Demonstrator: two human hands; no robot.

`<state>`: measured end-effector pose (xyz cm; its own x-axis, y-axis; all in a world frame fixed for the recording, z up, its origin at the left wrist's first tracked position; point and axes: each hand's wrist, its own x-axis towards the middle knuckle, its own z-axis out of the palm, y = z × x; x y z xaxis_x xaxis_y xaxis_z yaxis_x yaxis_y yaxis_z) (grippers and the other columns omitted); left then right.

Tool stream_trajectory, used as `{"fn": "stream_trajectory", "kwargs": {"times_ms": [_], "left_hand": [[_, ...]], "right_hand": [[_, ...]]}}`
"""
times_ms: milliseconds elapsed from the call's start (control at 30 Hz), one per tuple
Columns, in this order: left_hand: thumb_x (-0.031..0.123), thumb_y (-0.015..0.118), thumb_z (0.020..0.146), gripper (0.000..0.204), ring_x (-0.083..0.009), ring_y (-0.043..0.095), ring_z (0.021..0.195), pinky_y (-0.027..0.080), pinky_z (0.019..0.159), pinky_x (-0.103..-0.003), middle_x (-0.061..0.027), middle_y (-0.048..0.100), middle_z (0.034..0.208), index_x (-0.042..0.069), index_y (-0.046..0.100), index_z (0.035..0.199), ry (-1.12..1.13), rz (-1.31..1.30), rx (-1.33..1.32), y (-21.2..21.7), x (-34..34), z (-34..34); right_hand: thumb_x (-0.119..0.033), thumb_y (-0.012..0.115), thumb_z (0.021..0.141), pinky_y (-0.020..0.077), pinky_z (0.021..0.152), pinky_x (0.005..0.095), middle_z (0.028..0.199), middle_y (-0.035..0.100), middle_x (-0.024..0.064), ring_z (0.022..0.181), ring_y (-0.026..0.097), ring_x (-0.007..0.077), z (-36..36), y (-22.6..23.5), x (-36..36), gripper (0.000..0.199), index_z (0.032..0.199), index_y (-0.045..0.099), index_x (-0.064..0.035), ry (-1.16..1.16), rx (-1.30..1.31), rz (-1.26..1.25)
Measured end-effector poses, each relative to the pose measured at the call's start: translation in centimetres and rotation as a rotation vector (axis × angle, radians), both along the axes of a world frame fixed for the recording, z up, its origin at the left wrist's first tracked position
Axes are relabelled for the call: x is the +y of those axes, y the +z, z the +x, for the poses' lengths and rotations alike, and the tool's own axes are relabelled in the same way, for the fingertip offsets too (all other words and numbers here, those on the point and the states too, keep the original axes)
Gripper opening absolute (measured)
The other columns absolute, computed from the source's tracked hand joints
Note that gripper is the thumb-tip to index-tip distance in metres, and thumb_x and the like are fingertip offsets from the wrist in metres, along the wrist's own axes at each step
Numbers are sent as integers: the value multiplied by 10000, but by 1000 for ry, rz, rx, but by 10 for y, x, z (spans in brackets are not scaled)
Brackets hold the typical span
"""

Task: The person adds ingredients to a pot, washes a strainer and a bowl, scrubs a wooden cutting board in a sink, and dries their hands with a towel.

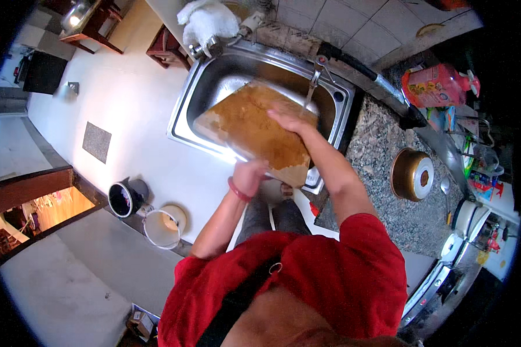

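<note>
brown board (246, 130) was held at a slant across the sink (184, 130), its middle stained darker and its left and near corners left paler. on its upper face the right hand (290, 121) was laid flat, the fingers extended and not closed around anything. at the board's near edge the left hand (252, 175) was placed, with a red bracelet (238, 189) worn at the wrist; its fingers were blurred, so how far they were closed on the edge could not be told. beyond the right hand, a tap (318, 69) was mounted at the back of the sink. a white cloth (209, 24) was heaped by the sink's far left corner. on the speckled worktop (371, 156) to the right, a brass-coloured pot (404, 173) was set near a spoon (445, 185), and a pink pump bottle (435, 85) was seen farther back. two buckets (163, 228) were stood at the left on the floor (139, 124).
</note>
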<state>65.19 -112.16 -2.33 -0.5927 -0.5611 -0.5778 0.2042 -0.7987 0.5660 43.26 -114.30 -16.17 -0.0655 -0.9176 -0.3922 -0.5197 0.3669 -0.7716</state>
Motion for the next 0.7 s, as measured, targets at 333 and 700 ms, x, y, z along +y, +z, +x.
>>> {"fn": "stream_trajectory", "kwargs": {"times_ms": [333,700], "left_hand": [[-63,512,630,284,-121,496,549,402,471,-239,-25,508,676,35,475,894,-29,42,43,12,-7,4],[-65,514,648,281,-135,530,567,431,462,-223,-41,538,713,38,483,907,7,54,74,-26,1,16]], "right_hand": [[-80,443,781,469,684,296,849,582,124,785,573,214,-47,-49,8,161,893,514,10,-1025,-1268,-143],[-454,236,832,75,1015,327,1337,145,146,1246,109,251,10,10,-21,604,1257,237,-24,-80,141,199]]}}
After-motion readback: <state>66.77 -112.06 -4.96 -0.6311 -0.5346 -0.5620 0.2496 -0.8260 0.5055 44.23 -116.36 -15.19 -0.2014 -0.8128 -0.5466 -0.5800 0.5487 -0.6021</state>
